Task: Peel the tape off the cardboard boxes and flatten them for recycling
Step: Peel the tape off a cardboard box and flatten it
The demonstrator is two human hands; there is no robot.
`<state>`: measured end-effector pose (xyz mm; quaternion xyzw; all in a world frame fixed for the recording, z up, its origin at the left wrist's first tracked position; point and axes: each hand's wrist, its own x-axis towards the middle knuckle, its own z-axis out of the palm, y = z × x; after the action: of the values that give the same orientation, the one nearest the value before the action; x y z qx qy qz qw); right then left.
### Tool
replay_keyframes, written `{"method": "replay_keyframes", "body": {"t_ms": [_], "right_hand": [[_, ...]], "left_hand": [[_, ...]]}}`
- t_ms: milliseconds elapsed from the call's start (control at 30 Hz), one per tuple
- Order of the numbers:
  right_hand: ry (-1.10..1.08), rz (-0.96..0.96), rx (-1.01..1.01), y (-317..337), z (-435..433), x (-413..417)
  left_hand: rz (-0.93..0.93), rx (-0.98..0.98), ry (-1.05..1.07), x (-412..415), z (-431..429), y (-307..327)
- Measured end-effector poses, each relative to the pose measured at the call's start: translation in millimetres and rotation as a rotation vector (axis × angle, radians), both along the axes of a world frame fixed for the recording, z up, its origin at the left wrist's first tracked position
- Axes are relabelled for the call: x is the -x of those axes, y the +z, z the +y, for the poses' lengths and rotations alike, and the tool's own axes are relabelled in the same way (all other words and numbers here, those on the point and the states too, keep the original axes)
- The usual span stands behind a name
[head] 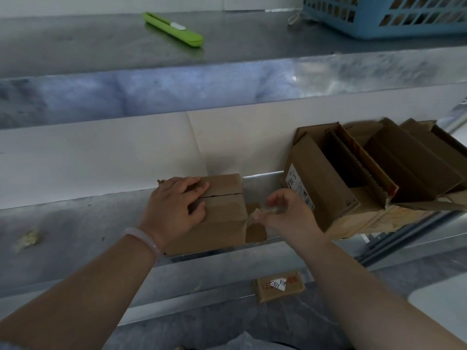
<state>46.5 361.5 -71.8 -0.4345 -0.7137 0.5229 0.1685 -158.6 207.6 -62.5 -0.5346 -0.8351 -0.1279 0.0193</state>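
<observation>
- A pale crumpled scrap (27,239) lies at the far left of the metal shelf (75,223); what it is cannot be made out.
- A green cutter (173,29) lies on the steel bench (88,44) above, with a white slider and no readable brand.
- The left hand (177,208), with a pale bangle (145,241) on its wrist, rests on top of the small cardboard box (223,218). Its grip is relaxed, fingers spread flat over the lid seam, and it hides the box's left part.
- The small cardboard box stands on the shelf, near its front edge, with its top flaps closed along a dark slit.
- A strip of clear tape (260,213) is lifted off the box's right end and is hard to see against the cardboard.
- The right hand (290,215) has its grip clamped on the tape, thumb and fingertips pinched together just right of the box.
- Below, a flat cardboard piece (279,286) carries a white sticker handwritten "8391" and red print too blurred to read.
- A stack of opened boxes (366,173) leans at the right; the nearest has a white label (299,190) whose print is illegible.
- A blue basket (384,18) on the bench is cut off by the frame; brownish contents show through its holes and are unclear.
</observation>
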Motion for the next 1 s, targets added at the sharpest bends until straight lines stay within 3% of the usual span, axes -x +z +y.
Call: {"method": "replay_keyframes", "body": {"t_ms": [133, 333, 567, 700, 867, 1000], "right_hand": [[-0.055, 0.049, -0.109, -1.2, -1.8, 8.7], [-0.001, 0.078, -0.103, -13.6, -13.0, 16.5], [0.075, 0.118, 0.05, -19.8, -7.9, 11.7], [-0.074, 0.228, 0.197, -22.6, -7.3, 14.4], [-0.297, 0.269, -0.003, -12.5, -1.1, 11.8], [-0.201, 0.33, -0.112, 13.7, -5.0, 22.8]], "left_hand": [[-0.009, -0.005, -0.001, -0.3, -0.3, 0.4], [-0.007, 0.018, 0.01, 0.0, -0.4, -1.0], [-0.003, 0.026, 0.012, -0.9, -0.5, -0.8], [-0.027, -0.014, 0.005, -3.6, -1.9, 3.5], [-0.045, -0.076, -0.008, -4.9, -3.7, 1.5], [-0.214, -0.108, 0.0, 1.3, -4.0, 1.7]]}}
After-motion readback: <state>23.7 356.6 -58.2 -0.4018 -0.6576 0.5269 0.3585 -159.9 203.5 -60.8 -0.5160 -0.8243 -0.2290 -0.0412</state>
